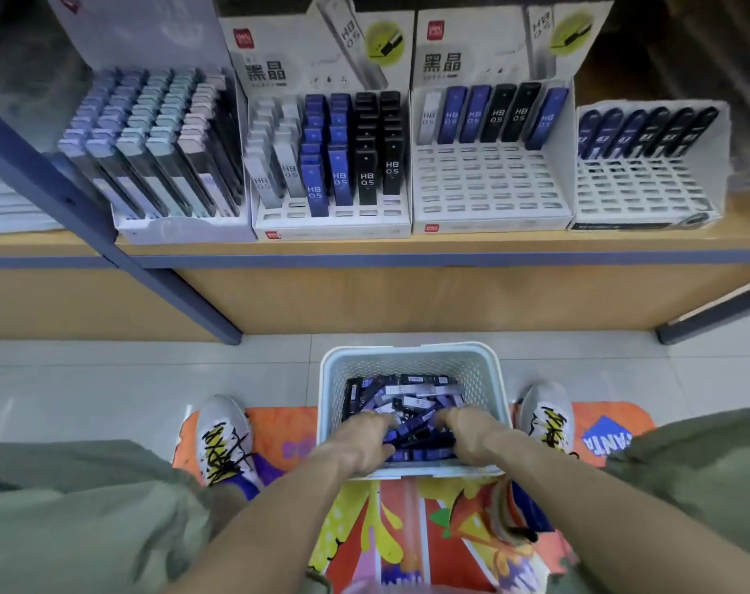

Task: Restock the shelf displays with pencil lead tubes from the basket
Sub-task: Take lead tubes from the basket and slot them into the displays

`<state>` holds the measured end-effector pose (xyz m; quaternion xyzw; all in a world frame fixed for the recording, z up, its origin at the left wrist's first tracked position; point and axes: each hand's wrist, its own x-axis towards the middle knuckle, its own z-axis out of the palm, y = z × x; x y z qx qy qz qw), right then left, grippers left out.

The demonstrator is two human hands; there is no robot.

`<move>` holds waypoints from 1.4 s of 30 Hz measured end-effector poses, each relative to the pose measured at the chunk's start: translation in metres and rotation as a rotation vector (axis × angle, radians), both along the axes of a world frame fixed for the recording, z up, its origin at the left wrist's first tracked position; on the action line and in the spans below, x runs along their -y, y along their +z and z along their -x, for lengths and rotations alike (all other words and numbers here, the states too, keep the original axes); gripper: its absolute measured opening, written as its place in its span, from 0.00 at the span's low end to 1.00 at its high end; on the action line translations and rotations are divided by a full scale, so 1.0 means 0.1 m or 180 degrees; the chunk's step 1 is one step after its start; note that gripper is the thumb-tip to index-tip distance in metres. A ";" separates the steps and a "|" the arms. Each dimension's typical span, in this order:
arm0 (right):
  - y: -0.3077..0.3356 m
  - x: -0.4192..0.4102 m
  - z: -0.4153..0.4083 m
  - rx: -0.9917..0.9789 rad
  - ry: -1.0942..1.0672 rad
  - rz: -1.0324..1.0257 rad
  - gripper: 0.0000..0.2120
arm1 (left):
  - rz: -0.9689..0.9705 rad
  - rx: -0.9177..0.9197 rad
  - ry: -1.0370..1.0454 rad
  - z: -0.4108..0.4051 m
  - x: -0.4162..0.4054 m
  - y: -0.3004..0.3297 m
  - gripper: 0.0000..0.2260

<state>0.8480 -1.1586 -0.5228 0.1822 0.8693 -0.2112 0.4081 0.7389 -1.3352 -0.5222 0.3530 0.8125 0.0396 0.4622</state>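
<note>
Head view, looking down. You are at the gathering step: both of your hands are inside the white basket, low in the centre of the frame on the floor between your shoes. The basket holds a loose heap of pencil lead tubes, blue, black and white, lying crosswise. Your left hand has its fingers curled down into the heap, and your right hand does likewise; between them lies a cluster of blue tubes that both seem to gather. Whether either hand has truly closed round a tube, I cannot tell, since the fingertips are buried.

Across the top of the frame, four display boxes stand on the wooden shelf. The HB 0.5 display right of centre has only its back row filled, and the far-right display likewise. Next, I judge, you lift a handful and slot the tubes upright into matching empty cells.

The left display's labels are blurred; the printing on the tubes in the basket is unreadable.
</note>
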 end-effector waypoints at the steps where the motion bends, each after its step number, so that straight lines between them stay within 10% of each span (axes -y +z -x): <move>1: -0.06 -0.01 0.01 0.0023 0.0040 -0.0003 0.26 | 0.0015 0.0064 0.0045 0.00 -0.03 -0.08 0.22; 29: -0.38 -0.08 0.13 0.0842 0.0267 0.0862 0.21 | 0.0268 0.0463 0.0094 -0.10 -0.27 -0.60 0.20; 42: -0.25 -0.10 0.16 0.0304 -0.1053 0.1714 0.09 | -0.0099 0.0831 0.0317 -0.06 -0.34 -0.36 0.25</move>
